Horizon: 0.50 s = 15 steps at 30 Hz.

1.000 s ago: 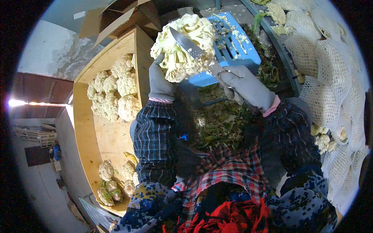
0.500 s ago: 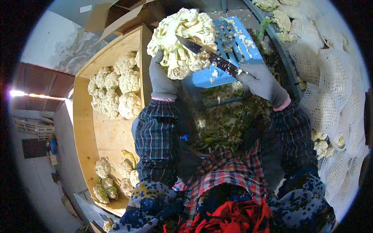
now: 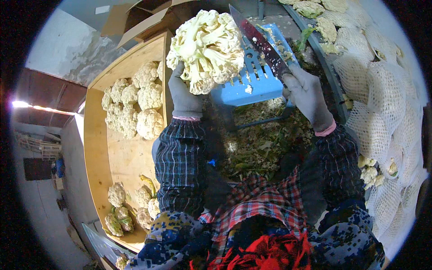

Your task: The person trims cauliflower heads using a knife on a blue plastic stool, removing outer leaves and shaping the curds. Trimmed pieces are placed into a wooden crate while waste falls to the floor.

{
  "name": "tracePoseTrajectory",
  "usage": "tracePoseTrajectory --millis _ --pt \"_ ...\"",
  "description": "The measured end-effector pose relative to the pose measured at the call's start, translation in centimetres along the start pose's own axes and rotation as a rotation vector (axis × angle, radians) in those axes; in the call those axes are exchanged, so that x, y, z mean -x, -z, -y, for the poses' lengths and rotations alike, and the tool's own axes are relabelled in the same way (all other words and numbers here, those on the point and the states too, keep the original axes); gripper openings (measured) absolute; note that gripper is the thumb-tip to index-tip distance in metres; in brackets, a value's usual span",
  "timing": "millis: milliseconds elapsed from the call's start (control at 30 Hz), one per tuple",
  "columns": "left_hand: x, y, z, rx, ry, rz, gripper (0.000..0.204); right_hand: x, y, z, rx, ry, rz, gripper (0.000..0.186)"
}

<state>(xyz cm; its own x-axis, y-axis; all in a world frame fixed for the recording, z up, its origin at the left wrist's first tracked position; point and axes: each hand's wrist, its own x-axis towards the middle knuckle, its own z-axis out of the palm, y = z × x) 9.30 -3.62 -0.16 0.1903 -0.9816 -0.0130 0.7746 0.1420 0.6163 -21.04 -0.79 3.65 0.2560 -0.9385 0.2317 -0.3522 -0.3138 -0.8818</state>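
In my gloved left hand (image 3: 183, 96) I hold a large cauliflower (image 3: 204, 49) up from below, its pale stalks and florets facing me. My gloved right hand (image 3: 303, 94) grips a long knife (image 3: 263, 42), its blade angled up to the left, just right of the cauliflower and clear of it, with white crumbs on it. Beneath both is a blue slotted plastic stool or platform (image 3: 243, 96) scattered with cauliflower bits.
A wooden bin (image 3: 96, 148) on my left holds several cauliflowers (image 3: 148, 96), with cardboard boxes (image 3: 146, 24) behind. On my right are several netted white cauliflower bundles (image 3: 369, 126) beside a metal rail. Leafy scraps (image 3: 252, 157) cover the area below my hands.
The knife has moved out of the cauliflower, up and to the right, with my right hand. The cauliflower in my left hand has shifted slightly left.
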Motion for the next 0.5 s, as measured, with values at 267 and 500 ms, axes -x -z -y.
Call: tracePoseTrajectory --millis 267,500 --pt "1.0 -1.2 0.4 -0.126 0.129 -0.018 0.046 -0.1 0.6 -0.2 0.218 0.198 -0.024 0.014" --pt "1.4 -1.7 1.1 -0.222 0.234 -0.006 0.044 0.2 0.5 -0.7 0.251 0.253 0.019 0.015"
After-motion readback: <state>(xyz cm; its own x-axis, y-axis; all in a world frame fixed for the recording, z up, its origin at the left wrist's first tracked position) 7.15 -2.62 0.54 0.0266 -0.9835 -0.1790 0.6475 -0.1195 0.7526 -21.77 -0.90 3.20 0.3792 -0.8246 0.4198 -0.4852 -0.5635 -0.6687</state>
